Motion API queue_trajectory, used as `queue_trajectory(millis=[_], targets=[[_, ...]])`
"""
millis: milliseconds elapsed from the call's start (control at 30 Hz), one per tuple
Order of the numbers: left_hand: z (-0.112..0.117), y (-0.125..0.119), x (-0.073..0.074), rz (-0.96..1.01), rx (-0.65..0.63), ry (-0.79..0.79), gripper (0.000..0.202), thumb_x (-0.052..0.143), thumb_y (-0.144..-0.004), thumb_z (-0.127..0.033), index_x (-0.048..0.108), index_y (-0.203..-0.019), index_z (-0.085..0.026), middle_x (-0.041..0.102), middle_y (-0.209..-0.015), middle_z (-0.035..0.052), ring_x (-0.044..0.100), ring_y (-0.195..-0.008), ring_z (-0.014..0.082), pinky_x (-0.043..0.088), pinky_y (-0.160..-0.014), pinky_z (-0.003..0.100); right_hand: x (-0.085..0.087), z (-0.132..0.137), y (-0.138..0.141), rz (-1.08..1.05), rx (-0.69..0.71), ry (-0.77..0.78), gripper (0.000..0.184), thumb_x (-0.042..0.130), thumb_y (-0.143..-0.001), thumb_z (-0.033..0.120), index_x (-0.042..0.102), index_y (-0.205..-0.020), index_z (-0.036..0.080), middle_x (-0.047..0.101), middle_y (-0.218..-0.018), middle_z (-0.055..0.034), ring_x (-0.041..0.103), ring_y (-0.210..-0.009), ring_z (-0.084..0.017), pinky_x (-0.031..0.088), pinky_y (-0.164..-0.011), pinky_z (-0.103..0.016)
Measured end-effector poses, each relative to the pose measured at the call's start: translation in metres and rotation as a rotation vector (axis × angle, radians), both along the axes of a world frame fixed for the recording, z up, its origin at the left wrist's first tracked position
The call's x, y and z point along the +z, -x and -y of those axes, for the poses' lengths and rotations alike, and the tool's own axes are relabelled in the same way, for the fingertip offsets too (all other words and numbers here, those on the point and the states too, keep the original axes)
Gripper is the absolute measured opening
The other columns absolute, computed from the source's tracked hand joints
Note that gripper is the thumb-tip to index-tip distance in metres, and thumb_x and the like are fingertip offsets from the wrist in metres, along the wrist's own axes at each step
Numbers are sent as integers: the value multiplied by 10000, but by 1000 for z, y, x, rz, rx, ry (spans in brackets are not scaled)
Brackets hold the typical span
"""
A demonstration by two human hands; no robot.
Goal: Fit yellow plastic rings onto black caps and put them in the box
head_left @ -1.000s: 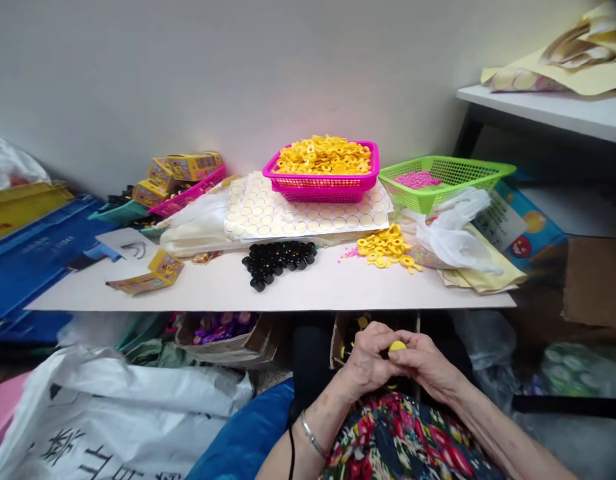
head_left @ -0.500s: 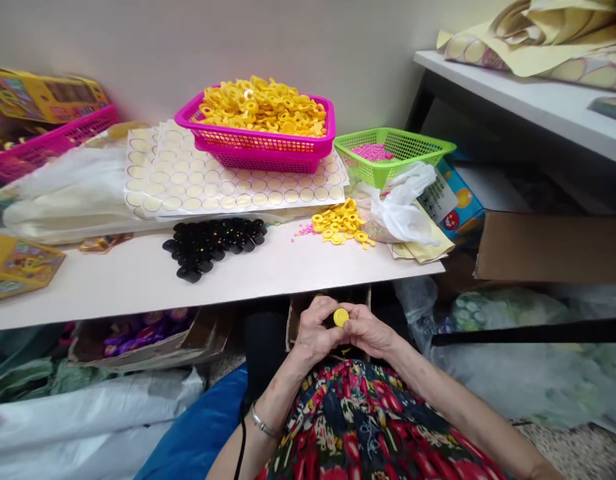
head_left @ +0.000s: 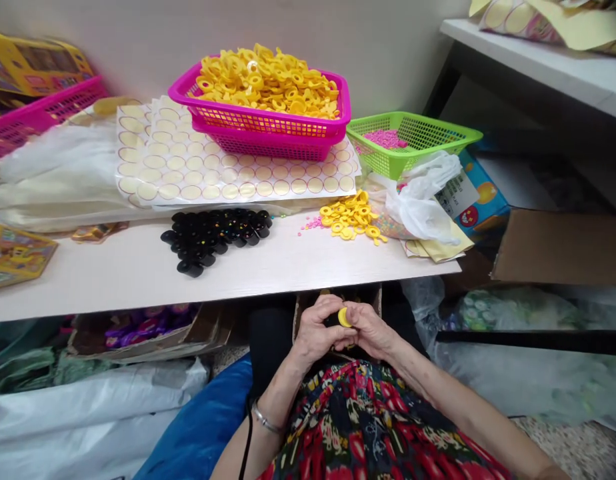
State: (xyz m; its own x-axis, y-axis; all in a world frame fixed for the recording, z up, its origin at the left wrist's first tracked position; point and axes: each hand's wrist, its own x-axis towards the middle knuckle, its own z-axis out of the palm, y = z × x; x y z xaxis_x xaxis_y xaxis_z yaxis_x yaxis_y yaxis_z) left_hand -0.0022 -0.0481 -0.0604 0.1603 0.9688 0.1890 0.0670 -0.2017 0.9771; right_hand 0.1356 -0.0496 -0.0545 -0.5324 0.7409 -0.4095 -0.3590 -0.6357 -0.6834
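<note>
Below the table's front edge, my left hand (head_left: 318,329) and my right hand (head_left: 371,328) meet over my lap, both closed round a small yellow round piece (head_left: 344,317) with a dark part under it. On the white table (head_left: 138,273) above them lies a cluster of black caps (head_left: 213,233), a small heap of yellow rings (head_left: 352,217) and a few pink beads (head_left: 311,225). Behind stands a pink basket (head_left: 268,130) heaped with yellow rings, resting on sheets of round stickers (head_left: 198,170).
A green basket (head_left: 413,137) with pink beads stands at the right, a white plastic bag (head_left: 423,197) in front of it. A cardboard box (head_left: 558,247) and a shelf (head_left: 538,63) are further right. Bags and boxes lie under the table; a second pink basket (head_left: 33,117) sits far left.
My view has swung right and closer to the table. My hands stay together in my lap, and the yellow piece has tilted between the fingers.
</note>
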Motion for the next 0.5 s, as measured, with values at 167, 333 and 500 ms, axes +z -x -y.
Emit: queue_trajectory(millis=[167, 333, 500], targets=[[-1, 12, 14, -193, -82, -122, 381, 804, -500, -327, 694, -835, -183, 624, -858, 72, 536, -925, 226, 454, -844, 368, -3, -8, -4, 195, 125, -94, 442, 705, -623, 394, 540, -936, 128, 546, -695, 5, 543, -525, -95, 494, -530, -255], [-12, 85, 20, -304, 424, -175, 356, 728, -610, -374, 659, -899, -178, 621, -946, 89, 572, -872, 205, 471, -811, 357, -32, -26, 8, 1083, 589, -476, 304, 622, -647, 176, 571, -935, 93, 618, -895, -114, 617, -786, -198, 493, -674, -283], [-42, 195, 13, -623, 1374, 83, 605, 688, -579, -451, 566, -1071, -121, 575, -988, 103, 546, -747, 203, 459, -753, 388, -37, -41, 29, 1434, 859, -624, 298, 536, -621, 4, 650, -892, 54, 636, -978, -208, 610, -954, -277, 480, -763, -305]])
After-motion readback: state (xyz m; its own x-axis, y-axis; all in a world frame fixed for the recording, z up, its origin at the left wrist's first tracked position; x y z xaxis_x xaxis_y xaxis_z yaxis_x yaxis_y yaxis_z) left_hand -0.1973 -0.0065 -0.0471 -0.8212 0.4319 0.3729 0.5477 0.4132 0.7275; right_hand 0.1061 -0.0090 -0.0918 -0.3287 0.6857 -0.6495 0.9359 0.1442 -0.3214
